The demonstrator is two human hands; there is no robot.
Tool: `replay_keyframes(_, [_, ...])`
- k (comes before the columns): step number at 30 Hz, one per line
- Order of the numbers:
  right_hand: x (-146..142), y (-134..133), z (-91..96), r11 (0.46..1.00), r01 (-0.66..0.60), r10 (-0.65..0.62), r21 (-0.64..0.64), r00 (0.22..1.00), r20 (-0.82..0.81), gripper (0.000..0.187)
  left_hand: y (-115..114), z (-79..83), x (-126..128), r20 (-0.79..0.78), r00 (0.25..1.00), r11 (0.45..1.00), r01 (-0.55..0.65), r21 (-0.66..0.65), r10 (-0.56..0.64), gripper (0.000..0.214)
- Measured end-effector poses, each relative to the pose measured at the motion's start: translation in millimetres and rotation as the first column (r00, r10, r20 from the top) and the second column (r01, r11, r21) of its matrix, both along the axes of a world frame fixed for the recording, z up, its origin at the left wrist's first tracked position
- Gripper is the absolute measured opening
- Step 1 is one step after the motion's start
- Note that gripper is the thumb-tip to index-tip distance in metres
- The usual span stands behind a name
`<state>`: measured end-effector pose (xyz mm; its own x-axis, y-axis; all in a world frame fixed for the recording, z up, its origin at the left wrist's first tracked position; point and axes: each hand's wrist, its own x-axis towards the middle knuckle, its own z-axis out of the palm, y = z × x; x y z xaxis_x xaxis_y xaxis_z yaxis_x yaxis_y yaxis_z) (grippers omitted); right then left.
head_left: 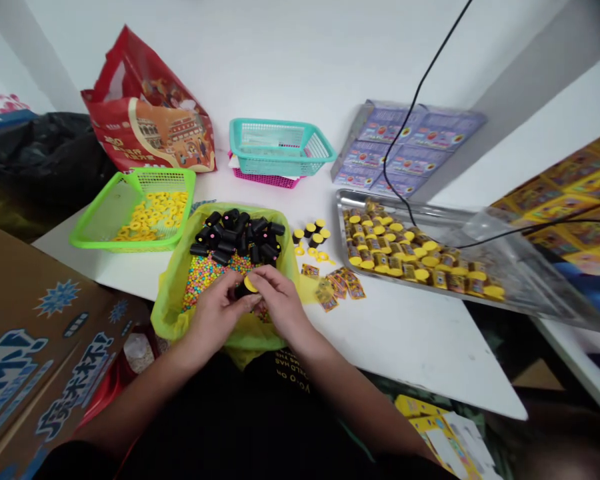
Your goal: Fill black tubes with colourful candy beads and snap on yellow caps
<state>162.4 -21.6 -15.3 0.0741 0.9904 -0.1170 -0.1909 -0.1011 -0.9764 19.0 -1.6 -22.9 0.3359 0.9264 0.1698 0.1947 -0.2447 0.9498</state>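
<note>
In front of me both hands meet over a basket (163, 313) lined with yellow plastic. My left hand (214, 308) is closed around a small black canister (240, 291). The fingers of my right hand (282, 297) press on its yellow cap (251, 285); whether it is fully seated I cannot tell. Below them lie many small coloured beads (200, 279), partly hidden by my hands. A heap of black canisters (230, 235) rests on the beads toward the back. Several yellow-capped canisters (310, 230) stand just right of the basket.
Yellow rings (155, 215) lie in a green basket (93, 230) at left. Printed labels (347, 283) lie right of the lined basket. A metal tray (347, 200) holds wrapped canisters (395, 247); a black cable (387, 157) hangs across it. Behind stand a teal basket (280, 163) and red bag (165, 133).
</note>
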Motion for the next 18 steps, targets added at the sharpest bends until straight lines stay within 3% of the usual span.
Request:
replay_keyframes(8, [0, -2, 0.1, 0.993, 0.109, -0.109, 0.054, 0.994, -0.012, 0.029, 0, 6.9, 4, -0.052, 0.998, 0.999, -0.036, 0.004, 0.036, 0.018])
replay_keyframes(12, [-2, -1, 2.4, 0.998, 0.059, -0.059, 0.017, 0.998, -0.030, 0.029, -2, 9.0, 3, -0.032, 0.999, 1.000, -0.022, -0.022, 0.021, 0.017])
replay_keyframes(15, [-3, -1, 4.7, 0.997, -0.045, 0.042, -0.058, 0.998, -0.054, 0.030, -6, 13.2, 0, 0.036, 0.999, 0.994, 0.025, -0.110, -0.021, 0.021])
replay_keyframes(18, [-4, 0, 5.1, 0.992, -0.088, 0.081, -0.095, 0.994, -0.080, 0.033, -6, 17.0, -3, 0.127, 0.989, 0.952, 0.106, -0.285, -0.072, 0.030])
